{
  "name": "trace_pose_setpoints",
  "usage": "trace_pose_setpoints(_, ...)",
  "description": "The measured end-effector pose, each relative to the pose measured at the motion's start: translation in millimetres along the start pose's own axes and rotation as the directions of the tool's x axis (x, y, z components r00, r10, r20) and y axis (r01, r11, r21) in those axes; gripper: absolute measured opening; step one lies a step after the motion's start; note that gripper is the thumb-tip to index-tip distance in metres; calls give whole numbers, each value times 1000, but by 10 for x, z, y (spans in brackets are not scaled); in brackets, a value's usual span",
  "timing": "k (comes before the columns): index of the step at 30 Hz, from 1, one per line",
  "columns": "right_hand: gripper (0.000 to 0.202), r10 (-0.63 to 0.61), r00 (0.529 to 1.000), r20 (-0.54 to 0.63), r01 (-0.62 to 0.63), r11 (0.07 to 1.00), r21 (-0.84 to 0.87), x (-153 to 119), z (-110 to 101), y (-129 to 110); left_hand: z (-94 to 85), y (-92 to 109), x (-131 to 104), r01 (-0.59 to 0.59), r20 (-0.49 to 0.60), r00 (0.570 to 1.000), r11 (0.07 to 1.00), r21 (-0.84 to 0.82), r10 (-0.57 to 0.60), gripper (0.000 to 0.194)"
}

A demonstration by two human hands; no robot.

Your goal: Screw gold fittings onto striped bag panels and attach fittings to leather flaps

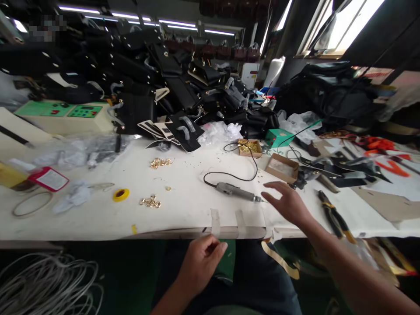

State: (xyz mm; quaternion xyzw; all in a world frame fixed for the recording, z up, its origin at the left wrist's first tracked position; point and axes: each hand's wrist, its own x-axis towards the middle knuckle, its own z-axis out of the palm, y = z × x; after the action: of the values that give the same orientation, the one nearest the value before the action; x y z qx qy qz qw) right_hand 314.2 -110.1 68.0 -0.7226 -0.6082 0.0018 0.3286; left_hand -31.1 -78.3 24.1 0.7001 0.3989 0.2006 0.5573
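Note:
My right hand (288,202) reaches over the table with thumb and fingers apart, holding nothing. Its fingertips are close to the tip of a grey corded electric screwdriver (234,190), which lies on the white tabletop. Below the table's front edge, over my lap, my left hand (201,261) is curled with the thumb against the fingers; whatever may be inside is hidden. Small gold metal fittings lie in two piles, one farther back (160,163) and one nearer (151,201). A single gold fitting (168,188) sits between them and the screwdriver.
A yellow tape roll (121,195) lies at the left. Behind the screwdriver stand a box of gold screws (250,148), a cardboard box (281,168) and a green box (278,138). Pliers (334,215) rest at the right. Black bag pieces (183,94) are heaped at the back.

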Motion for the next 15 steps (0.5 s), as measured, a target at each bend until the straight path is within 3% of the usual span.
trace_pose_setpoints(3, 33, -111, 971, 211, 137, 984, -112, 113, 520, -254, -111, 13, 8, -11, -18, 1000, 999, 51, 12, 45)
trace_pose_setpoints(8, 40, -19, 909, 417, 173, 926, -335, 347, 822, -302, -226, 48, -21, -4, -53, 999, 1000, 27, 6, 34)
trace_pose_setpoints(11, 37, -16, 908, 419, 177, 920, -349, 394, 898, -155, -263, 49, -111, 28, -100, 995, 1000, 6, -27, 31)
trace_pose_setpoints(13, 36, -42, 917, 396, 147, 960, -236, 387, 928, -49, -276, 23, -207, 53, -141, 989, 999, -11, -54, 31)
trace_pose_setpoints(15, 37, 47, 943, 331, -36, 999, -39, 382, 924, 26, -289, -35, -318, 77, -181, 980, 997, -32, -81, 30)
